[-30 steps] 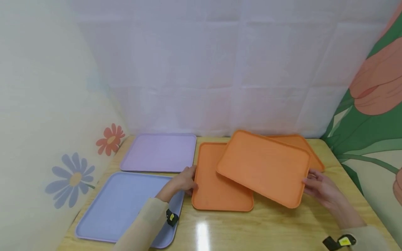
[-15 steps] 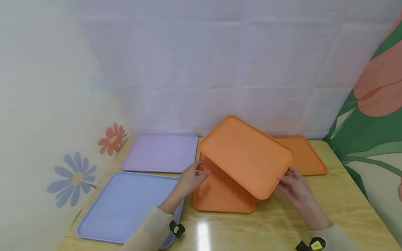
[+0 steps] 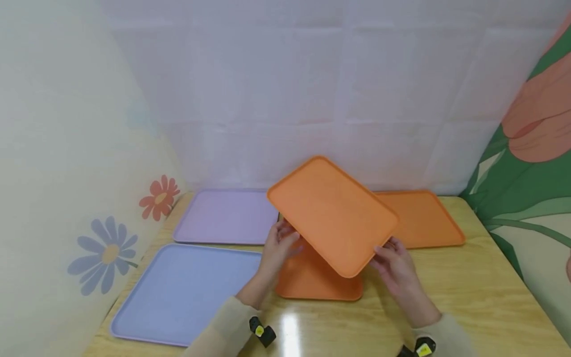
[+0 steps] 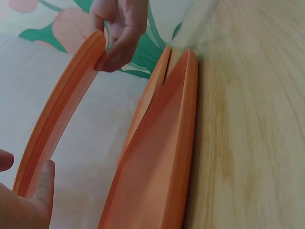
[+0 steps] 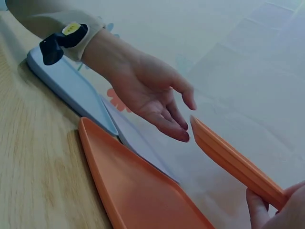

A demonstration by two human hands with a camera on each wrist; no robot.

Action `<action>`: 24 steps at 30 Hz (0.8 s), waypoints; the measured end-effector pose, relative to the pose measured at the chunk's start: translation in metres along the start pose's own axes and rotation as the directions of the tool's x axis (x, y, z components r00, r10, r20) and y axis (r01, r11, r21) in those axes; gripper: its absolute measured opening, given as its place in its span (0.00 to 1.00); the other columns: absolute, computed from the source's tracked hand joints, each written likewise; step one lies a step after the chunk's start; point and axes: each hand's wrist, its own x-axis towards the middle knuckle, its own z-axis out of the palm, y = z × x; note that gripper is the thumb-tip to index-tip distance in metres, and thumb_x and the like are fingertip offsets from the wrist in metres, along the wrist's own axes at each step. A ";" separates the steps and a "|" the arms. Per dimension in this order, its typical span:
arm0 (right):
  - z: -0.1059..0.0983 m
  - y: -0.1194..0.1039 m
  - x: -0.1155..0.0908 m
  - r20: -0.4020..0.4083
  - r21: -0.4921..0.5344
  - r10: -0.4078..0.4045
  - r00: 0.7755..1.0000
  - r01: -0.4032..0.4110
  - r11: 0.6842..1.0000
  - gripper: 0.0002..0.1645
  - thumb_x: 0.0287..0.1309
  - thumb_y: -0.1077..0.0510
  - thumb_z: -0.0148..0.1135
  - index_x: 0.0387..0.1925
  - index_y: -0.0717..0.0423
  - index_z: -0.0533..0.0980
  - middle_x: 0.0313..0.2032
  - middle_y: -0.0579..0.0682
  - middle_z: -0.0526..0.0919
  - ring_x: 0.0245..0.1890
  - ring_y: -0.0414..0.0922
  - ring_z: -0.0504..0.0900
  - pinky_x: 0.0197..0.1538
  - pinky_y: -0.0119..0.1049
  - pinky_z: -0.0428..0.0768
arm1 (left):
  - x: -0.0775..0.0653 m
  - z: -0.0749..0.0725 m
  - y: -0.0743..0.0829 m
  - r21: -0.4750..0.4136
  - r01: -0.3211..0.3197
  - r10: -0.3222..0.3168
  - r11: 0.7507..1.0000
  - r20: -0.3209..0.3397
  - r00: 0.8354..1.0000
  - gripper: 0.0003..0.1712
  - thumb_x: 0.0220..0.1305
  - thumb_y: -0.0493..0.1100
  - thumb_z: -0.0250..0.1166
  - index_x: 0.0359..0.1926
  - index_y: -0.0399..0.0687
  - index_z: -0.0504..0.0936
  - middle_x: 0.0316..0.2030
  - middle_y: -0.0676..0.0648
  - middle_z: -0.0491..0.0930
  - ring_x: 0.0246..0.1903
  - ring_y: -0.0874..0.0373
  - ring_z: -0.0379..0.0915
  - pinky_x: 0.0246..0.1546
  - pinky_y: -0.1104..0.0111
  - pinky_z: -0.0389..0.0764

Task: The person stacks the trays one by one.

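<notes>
My right hand (image 3: 397, 270) pinches one end of an orange tray (image 3: 334, 215), which is raised off the table and tilted. My left hand (image 3: 274, 253) is beside the tray's other end, fingers spread. In the right wrist view a small gap shows between the left fingertips (image 5: 181, 136) and the tray's corner. Beneath the held tray, a second orange tray (image 3: 318, 285) lies on the table, partly covered from the head view. Behind and to the right lies a third orange tray (image 3: 421, 218), its left part hidden.
On the left of the wooden table (image 3: 446, 292) a lilac tray (image 3: 227, 215) lies at the back, with a blue tray (image 3: 183, 287) in front of it. A white cloth (image 3: 276, 99) hangs behind, and flower-patterned sheets stand at both sides.
The right hand has carried the held orange tray left and upward, turning it steeper. The left hand has left the lower orange tray's edge and risen toward the held tray.
</notes>
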 end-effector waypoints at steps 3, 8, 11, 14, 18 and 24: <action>0.006 0.005 0.000 -0.019 0.019 0.000 1.000 0.000 1.000 0.19 0.65 0.78 0.46 0.42 0.51 0.71 0.35 0.44 0.79 0.32 0.40 0.81 0.35 0.34 0.82 | 0.000 0.004 -0.002 -0.039 -0.004 0.003 0.999 -0.020 1.000 0.36 0.66 0.34 0.62 0.72 0.35 0.58 0.60 0.37 0.68 0.46 0.58 0.77 0.46 0.60 0.86; 0.018 0.015 -0.002 -0.074 0.023 0.016 0.997 -0.015 1.000 0.18 0.65 0.77 0.46 0.45 0.52 0.65 0.36 0.44 0.77 0.32 0.40 0.79 0.34 0.32 0.81 | 0.000 0.009 -0.003 -0.075 -0.024 0.021 0.997 -0.033 0.999 0.43 0.63 0.31 0.63 0.76 0.41 0.55 0.58 0.42 0.68 0.44 0.59 0.76 0.39 0.64 0.85; 0.023 0.020 -0.003 -0.108 0.001 0.022 0.994 -0.022 1.000 0.19 0.66 0.76 0.47 0.50 0.52 0.62 0.40 0.44 0.75 0.33 0.39 0.78 0.35 0.31 0.80 | 0.000 0.011 -0.004 -0.084 -0.025 0.021 0.996 -0.039 0.999 0.46 0.61 0.30 0.63 0.77 0.44 0.53 0.56 0.44 0.66 0.43 0.59 0.75 0.36 0.66 0.83; 0.024 0.025 -0.005 -0.118 -0.019 0.019 0.993 -0.022 1.000 0.22 0.67 0.75 0.48 0.54 0.52 0.60 0.43 0.45 0.72 0.34 0.39 0.78 0.36 0.29 0.81 | 0.002 0.009 -0.002 -0.085 -0.010 0.007 0.996 -0.043 0.999 0.45 0.61 0.27 0.62 0.77 0.44 0.54 0.53 0.46 0.66 0.40 0.60 0.74 0.33 0.68 0.82; 0.022 0.029 -0.007 -0.078 -0.058 0.019 0.997 -0.024 0.998 0.22 0.68 0.73 0.51 0.55 0.51 0.60 0.44 0.44 0.75 0.35 0.39 0.80 0.39 0.31 0.83 | 0.004 0.002 0.004 -0.093 0.010 -0.015 0.996 -0.051 0.999 0.44 0.60 0.25 0.60 0.76 0.42 0.56 0.48 0.50 0.65 0.37 0.62 0.73 0.29 0.68 0.82; 0.007 0.026 -0.007 0.012 -0.093 0.082 0.997 -0.081 0.992 0.11 0.72 0.64 0.54 0.50 0.49 0.67 0.42 0.42 0.80 0.41 0.42 0.83 0.49 0.38 0.85 | 0.007 -0.011 0.016 -0.084 0.008 -0.012 0.996 -0.037 0.999 0.46 0.59 0.24 0.59 0.77 0.45 0.56 0.48 0.49 0.64 0.37 0.63 0.73 0.27 0.70 0.82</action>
